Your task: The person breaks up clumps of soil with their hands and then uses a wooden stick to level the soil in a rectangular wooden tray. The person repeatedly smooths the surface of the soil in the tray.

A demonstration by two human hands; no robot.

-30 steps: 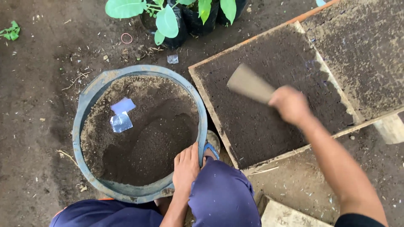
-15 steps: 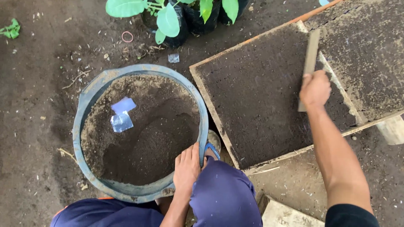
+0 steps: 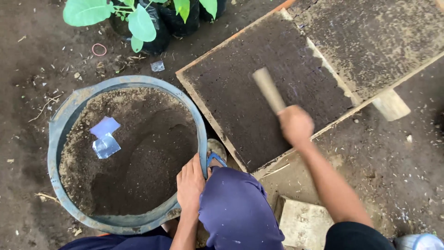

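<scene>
While the right hand (image 3: 296,125) is closed around the lower end of a flat wooden slat (image 3: 269,90), the slat angles up and to the left above the soil-filled wooden tray (image 3: 231,99), its far end over the middle of the dark, levelled soil (both hand and slat are blurred, so I cannot tell whether the wood touches the surface). The left hand (image 3: 189,184) lies on the near rim of the round blue-grey tub (image 3: 62,125), fingers closed together and pointing up along the rim, thumb towards the knee in dark blue cloth (image 3: 236,208) just beside it. The tub holds brown soil with a hollow in the middle, and two pale plastic scraps (image 3: 105,137) lie on the soil at its left side. A blue sandal strap (image 3: 215,159) shows between the tub and the tray. A second tray (image 3: 374,41), with coarser, lighter soil, adjoins the first at the upper right. Black nursery bags with broad green leaves (image 3: 138,25) stand at the top, beyond the tub. A red rubber band (image 3: 98,49) lies on the bare earth near them. A pale concrete block (image 3: 303,224) sits below the tray, beside the right forearm.
</scene>
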